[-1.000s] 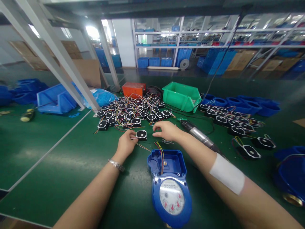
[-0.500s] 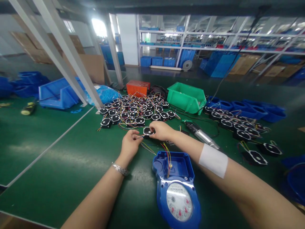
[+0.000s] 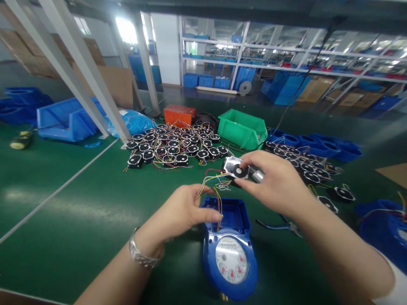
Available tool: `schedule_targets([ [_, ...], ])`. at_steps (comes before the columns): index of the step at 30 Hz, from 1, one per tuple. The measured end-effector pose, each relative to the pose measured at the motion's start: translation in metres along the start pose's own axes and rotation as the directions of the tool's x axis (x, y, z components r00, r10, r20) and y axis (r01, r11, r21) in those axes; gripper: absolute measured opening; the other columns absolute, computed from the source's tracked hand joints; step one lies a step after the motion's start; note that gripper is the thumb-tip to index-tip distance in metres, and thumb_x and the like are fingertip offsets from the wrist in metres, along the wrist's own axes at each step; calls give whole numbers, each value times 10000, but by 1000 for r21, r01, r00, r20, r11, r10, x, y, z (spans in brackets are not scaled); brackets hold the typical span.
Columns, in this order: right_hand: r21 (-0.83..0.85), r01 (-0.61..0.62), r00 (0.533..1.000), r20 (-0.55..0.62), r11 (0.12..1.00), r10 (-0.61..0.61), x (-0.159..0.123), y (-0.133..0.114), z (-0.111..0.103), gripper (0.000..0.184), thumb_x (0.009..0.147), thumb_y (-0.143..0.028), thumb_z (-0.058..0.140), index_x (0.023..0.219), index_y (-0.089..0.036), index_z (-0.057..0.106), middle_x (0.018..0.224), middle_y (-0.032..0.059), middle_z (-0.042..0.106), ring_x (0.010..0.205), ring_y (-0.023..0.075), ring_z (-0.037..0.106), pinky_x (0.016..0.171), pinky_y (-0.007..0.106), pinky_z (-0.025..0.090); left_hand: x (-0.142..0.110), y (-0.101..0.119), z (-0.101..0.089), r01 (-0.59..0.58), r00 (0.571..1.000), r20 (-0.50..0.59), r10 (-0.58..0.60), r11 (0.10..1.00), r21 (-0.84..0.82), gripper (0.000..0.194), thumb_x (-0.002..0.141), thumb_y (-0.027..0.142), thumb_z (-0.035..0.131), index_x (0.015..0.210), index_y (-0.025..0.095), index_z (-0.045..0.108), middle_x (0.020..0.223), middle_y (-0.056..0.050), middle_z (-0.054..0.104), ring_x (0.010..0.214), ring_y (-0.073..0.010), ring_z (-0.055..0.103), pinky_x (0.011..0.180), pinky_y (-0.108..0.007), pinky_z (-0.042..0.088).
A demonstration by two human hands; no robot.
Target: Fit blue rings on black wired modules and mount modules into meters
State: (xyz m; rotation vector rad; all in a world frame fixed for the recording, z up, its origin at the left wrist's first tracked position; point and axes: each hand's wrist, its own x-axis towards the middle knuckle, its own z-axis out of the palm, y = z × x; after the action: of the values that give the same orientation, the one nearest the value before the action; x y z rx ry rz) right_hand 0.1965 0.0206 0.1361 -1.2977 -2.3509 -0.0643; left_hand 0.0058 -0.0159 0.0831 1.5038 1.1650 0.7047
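Observation:
A black boxy module [image 3: 233, 167] with a silver-edged face and a round centre is gripped between the thumb and fingers of my right hand [image 3: 273, 180]. Its coloured wires [image 3: 206, 180] run down into my left hand [image 3: 187, 209], which holds them against its fingers, thumb stretched out apart. Below stands a blue water meter [image 3: 229, 254] with a white dial and an open upper compartment. Yellow and red wires [image 3: 219, 203] rise from that compartment, close to my left thumb and fingertips. How firmly the left fingers hold is partly hidden.
Many similar modules [image 3: 171, 144] lie in a wired heap behind, with more rows [image 3: 305, 163] to the right. A green bin [image 3: 241, 129], an orange box [image 3: 179, 115] and pliers [image 3: 282, 224] are on the green table. Another blue meter [image 3: 381, 228] sits at right.
My right hand has lifted the module and brought it right, toward me. My left hand has moved nearer the meter, its thumb now by the meter's wires. Pliers have come into sight.

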Motion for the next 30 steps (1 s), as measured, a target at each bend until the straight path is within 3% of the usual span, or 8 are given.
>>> schedule_targets([
  [3, 20, -71, 997, 3, 997, 71, -23, -2, 0, 167, 630, -250, 595, 761, -160, 547, 846, 23, 553, 780, 130, 508, 691, 224, 392, -3, 0, 16, -22, 999, -29, 32, 959, 281, 398, 543, 439, 650, 860, 199, 631, 532, 25, 546, 460, -123, 451, 435, -223, 267],
  [6, 78, -110, 994, 28, 991, 108, -37, -5, 3, 173, 632, -246, 597, 781, -169, 553, 869, 20, 559, 800, 130, 517, 711, 231, 413, -2, 2, 28, 54, 992, -125, 24, 811, 583, 292, 593, 475, 588, 732, 232, 668, 556, -29, 600, 502, -182, 509, 457, -252, 277],
  [8, 111, -117, 992, 57, 987, 112, -44, -6, 5, 219, 628, -247, 609, 831, -178, 566, 889, 19, 561, 818, 130, 521, 730, 236, 422, -2, 3, 33, 91, 988, -153, 21, 724, 684, 277, 636, 478, 538, 703, 245, 671, 558, -45, 610, 510, -201, 520, 456, -260, 263],
  [11, 165, -105, 991, 103, 981, 88, -49, -7, 7, 279, 636, -237, 618, 909, -193, 580, 931, 19, 559, 865, 127, 521, 782, 240, 426, -4, 1, 36, 67, 988, -147, 55, 695, 716, 223, 687, 401, 501, 662, 243, 656, 580, -40, 619, 529, -192, 524, 478, -263, 263],
  [14, 225, -100, 989, 132, 969, 71, -52, -8, 10, 275, 642, -222, 625, 915, -202, 596, 955, 16, 557, 890, 120, 518, 811, 237, 426, -9, -4, 37, 29, 985, -152, 83, 787, 617, 239, 712, 283, 465, 517, 203, 576, 497, -11, 545, 486, -144, 464, 493, -254, 267],
  [18, 274, -100, 978, 202, 956, 44, -54, -8, 16, 284, 630, -202, 637, 912, -223, 605, 973, 3, 551, 900, 108, 515, 825, 232, 426, -18, -15, 37, 6, 986, -166, 22, 986, 167, 234, 728, 287, 442, 522, 181, 479, 515, 20, 462, 486, -107, 399, 474, -225, 281],
  [21, 299, -70, 966, 257, 952, -10, -54, -8, 20, 294, 625, -199, 641, 916, -217, 607, 973, 7, 547, 901, 100, 512, 831, 220, 421, -24, -22, 37, 49, 985, -160, -65, 994, -101, 211, 710, 306, 462, 545, 179, 432, 501, 41, 392, 483, -94, 358, 468, -213, 282],
  [30, 232, -23, 932, 358, 973, -63, -54, -7, 21, 269, 669, -196, 612, 935, -241, 602, 970, 1, 538, 891, 98, 495, 818, 214, 399, -28, -26, 39, 63, 982, -173, -79, 994, -93, 147, 628, 199, 499, 507, 171, 419, 477, 47, 378, 484, -88, 338, 461, -212, 267],
])
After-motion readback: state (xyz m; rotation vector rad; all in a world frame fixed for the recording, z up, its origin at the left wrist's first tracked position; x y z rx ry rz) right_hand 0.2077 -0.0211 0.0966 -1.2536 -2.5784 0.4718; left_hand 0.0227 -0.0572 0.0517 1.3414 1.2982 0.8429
